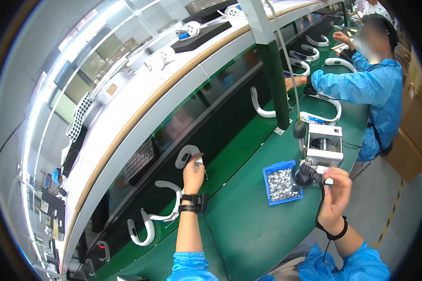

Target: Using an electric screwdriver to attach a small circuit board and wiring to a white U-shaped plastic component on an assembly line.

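Observation:
My left hand reaches to the black conveyor belt, its fingers closed on a white curved neckband device. The hand hides part of that device. My right hand is raised at the right side of the green bench, thumb and fingers curled together beside a dark, blurred tool hanging on a cable. A small white piece shows at the right fingertips; what exactly they hold is unclear. Just left of the tool lies a blue tray of small metal parts. Behind it stands a grey-white boxy machine with a round opening.
More white neckbands rest along the belt on my left and farther ahead. A green post rises from the bench below a long shelf. A co-worker in a blue sleeve reaches over the bench at the far right. Cardboard boxes stand behind.

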Motion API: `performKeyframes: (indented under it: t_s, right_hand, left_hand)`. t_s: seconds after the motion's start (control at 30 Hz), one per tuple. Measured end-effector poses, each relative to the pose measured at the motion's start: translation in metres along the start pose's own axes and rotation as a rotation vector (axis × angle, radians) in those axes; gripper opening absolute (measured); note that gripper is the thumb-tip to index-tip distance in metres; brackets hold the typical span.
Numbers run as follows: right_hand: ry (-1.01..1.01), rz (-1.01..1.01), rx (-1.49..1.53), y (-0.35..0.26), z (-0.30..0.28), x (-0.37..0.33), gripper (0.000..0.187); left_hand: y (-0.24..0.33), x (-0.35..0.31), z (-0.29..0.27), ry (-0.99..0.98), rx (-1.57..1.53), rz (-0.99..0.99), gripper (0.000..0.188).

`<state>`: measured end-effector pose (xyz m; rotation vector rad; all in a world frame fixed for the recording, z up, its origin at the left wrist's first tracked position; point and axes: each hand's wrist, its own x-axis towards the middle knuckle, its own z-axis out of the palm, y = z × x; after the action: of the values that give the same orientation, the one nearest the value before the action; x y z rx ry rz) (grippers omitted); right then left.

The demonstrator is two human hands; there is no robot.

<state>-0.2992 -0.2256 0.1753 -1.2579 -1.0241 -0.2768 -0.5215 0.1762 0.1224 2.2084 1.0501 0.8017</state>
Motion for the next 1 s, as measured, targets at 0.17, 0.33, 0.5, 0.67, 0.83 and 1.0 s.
performKeyframes:
  t_s: [0.17, 0.33, 0.5, 0.67, 0.83, 1.0]
  right_hand:
    - [-0.167, 0.150, 0.071, -0.008, 0.006, -0.006, 0.018]
    - [-0.786, 0.936, 0.530, 0.012, 0.036, 0.015, 0.012]
    - [-0.886, 0.271, -0.019, 0.031, 0.044, 0.014, 0.023]
    - [-1.015, -0.012, -0.358, 0.049, 0.056, 0.003, 0.020]
    - [-0.883, 0.002, -0.349, 0.024, 0.059, -0.003, 0.008]
    - [-0.785, 0.194, -0.293, 0.027, 0.047, -0.017, 0.011]
  left_hand:
    - [0.078, -0.062, -0.068, 0.001, -0.812, -0.134, 0.047]
    - [0.121, -0.155, -0.083, 0.043, -1.133, -0.172, 0.062]
    - [0.161, -0.222, -0.053, 0.093, -1.253, -0.256, 0.058]
    - [0.195, -0.260, -0.028, 0.088, -1.266, -0.254, 0.056]
    - [0.206, -0.286, -0.027, 0.095, -1.204, -0.268, 0.064]
    - [0.215, -0.294, -0.028, 0.080, -1.177, -0.302, 0.063]
